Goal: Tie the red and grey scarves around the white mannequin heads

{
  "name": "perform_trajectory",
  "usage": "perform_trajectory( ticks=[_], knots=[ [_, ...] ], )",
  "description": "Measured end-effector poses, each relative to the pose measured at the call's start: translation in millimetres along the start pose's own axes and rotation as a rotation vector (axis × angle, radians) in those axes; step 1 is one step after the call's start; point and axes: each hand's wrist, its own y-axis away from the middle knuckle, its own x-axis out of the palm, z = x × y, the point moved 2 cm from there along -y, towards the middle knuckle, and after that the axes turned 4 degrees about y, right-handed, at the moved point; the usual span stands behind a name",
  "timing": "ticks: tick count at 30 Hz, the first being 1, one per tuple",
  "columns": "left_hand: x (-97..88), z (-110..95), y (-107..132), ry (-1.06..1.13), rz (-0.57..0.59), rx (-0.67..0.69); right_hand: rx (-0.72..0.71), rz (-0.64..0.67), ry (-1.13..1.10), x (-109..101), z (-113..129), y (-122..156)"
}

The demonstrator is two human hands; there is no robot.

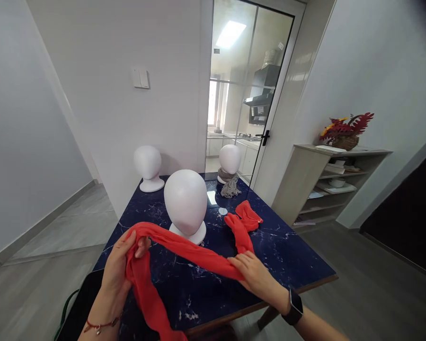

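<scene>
A long red scarf [184, 249] stretches between my two hands over a dark blue marble table [284, 255]. My left hand [119, 265] is closed round the scarf's left part, and one end hangs down past the table's near edge. My right hand [253, 272], with a dark watch on its wrist, pinches the scarf further right; the far end lies bunched on the table. A white foam mannequin head [185, 201] stands just behind the scarf, between my hands.
Two more white foam heads stand at the table's back: one bare [148, 166], one [230, 160] with a grey scarf [230, 186] at its neck. A glass door [248, 90] is behind, a shelf unit [326, 182] with a flower basket to the right.
</scene>
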Motion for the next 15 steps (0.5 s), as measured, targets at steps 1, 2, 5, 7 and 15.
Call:
perform_trajectory(
  ticks=[1, 2, 5, 7, 15],
  knots=[
    [3.2, -2, -1, 0.04, -0.005, 0.002, 0.014, 0.058, -0.062, 2, 5, 4],
    [5.8, -3, -1, 0.084, -0.009, 0.004, 0.038, 0.101, -0.097, 1, 6, 5],
    [7.3, -10, 0, 0.258, -0.066, 0.056, 0.097, 0.147, -0.002, -19, -11, 4],
    [4.4, -13, 3, 0.322, -0.117, 0.093, 0.139, 0.051, 0.205, -45, -37, 2],
    [3.3, 1, 13, -0.087, -0.003, -0.067, 0.498, -0.697, 0.56, -93, -90, 23]
  ],
)
